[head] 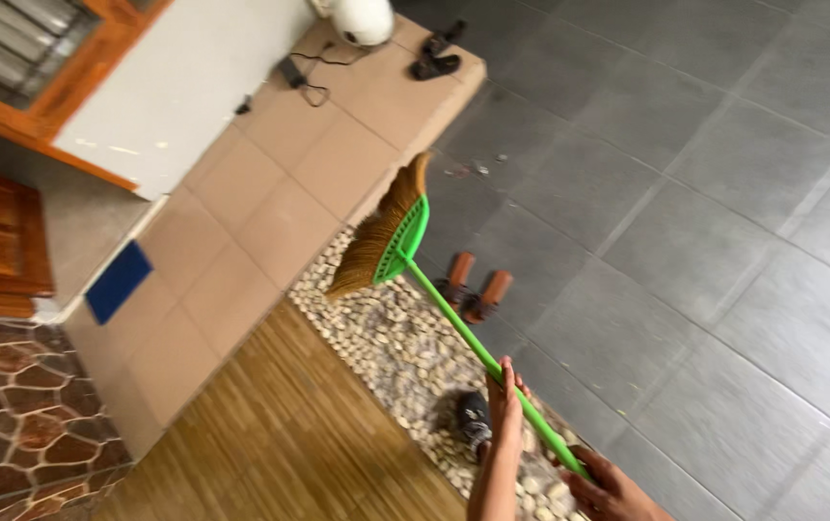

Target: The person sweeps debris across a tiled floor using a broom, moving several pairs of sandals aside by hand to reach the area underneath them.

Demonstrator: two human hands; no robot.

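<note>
Both hands grip the green broom [405,241] handle: left hand [504,397] fingers wrapped higher up, right hand [608,490] closed lower down. Bristles rest at the tan tile step [270,183] edge, above the pebble strip [386,338], 2 brown sandals [476,287] just beside.

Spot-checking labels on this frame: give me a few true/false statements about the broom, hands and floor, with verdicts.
1. Both hands grip the broom handle. True: left hand sits higher on the green broom, right hand lower.
2. The broom handle is red. False: it is green.
3. The bristles are over the pebble strip edge beside the beige tiles. True.
4. A pair of brown sandals lies on the wooden floor. False: they lie on the grey tiles.
</note>
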